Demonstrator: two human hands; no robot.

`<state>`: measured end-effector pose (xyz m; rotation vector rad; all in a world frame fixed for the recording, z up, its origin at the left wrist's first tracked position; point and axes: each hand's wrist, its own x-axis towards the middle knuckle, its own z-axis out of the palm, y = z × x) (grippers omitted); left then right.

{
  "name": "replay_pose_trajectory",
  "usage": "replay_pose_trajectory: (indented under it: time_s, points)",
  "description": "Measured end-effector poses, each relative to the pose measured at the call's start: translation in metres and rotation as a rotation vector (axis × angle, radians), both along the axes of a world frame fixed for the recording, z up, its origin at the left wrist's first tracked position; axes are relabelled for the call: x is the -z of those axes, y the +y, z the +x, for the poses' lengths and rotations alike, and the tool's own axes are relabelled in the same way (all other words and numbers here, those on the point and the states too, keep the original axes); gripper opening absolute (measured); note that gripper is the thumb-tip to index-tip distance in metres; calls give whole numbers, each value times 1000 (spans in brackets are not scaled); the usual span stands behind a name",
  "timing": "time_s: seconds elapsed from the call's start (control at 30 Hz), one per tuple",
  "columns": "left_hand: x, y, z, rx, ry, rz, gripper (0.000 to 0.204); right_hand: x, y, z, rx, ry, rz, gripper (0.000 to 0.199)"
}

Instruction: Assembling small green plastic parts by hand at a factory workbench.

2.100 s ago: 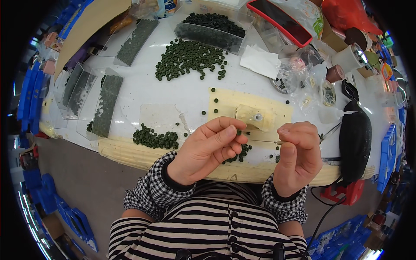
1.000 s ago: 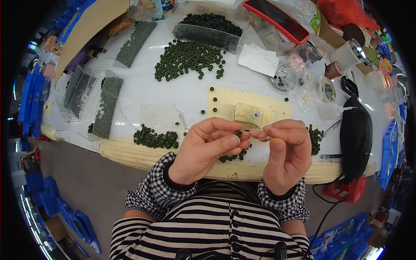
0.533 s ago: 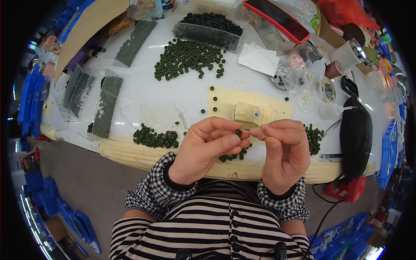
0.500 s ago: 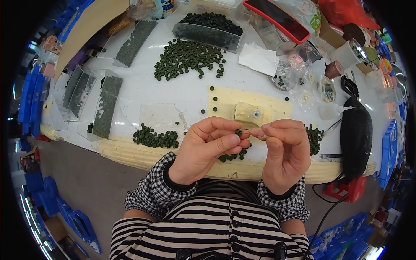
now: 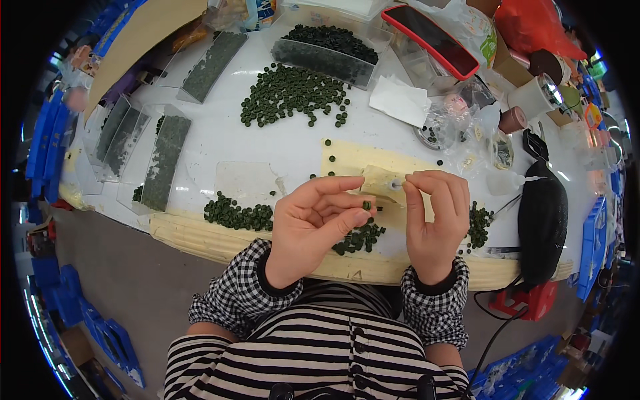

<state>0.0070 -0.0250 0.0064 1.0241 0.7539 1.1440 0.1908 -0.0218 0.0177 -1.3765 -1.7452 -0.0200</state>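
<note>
Green bead point(image 5: 367, 205) stays pinched in my left hand point(image 5: 303, 223); my right hand point(image 5: 437, 220) has parted from it, now beside the yellow block point(image 5: 379, 177), grip unclear.

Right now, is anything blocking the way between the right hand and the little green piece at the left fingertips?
Nothing visible blocks it: an open gap separates the right hand from the green piece in the left hand. The yellowish block seems to lie beyond it.
</note>
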Motion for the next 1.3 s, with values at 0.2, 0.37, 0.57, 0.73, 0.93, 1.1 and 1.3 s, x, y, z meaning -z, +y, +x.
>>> replay_pose_trajectory:
  time_s: [0.2, 0.37, 0.57, 0.73, 0.93, 1.1, 1.3]
  points:
    - [3, 1, -1, 0, -41, -19, 35, 1, 1, 0, -21, -34, -57, 15]
    - [3, 1, -3, 27, -109, -75, 33, -1, -3, -2, 9, -7, 0, 25]
    - [2, 0, -1, 11, -131, -84, 30, -9, -20, -4, -83, 65, 61, 27]
    - [2, 0, -1, 22, -141, -40, 27, -10, -25, -13, -224, 104, 36, 30]
    - [1, 0, 0, 25, -129, -21, 27, -6, -24, -16, -245, 128, 42, 32]
    - [2, 0, 0, 26, -132, -12, 27, -7, -24, -16, -250, 106, 29, 32]
    - [3, -1, 0, 18, -91, 41, 20, -9, -26, -15, -282, 112, 2, 35]
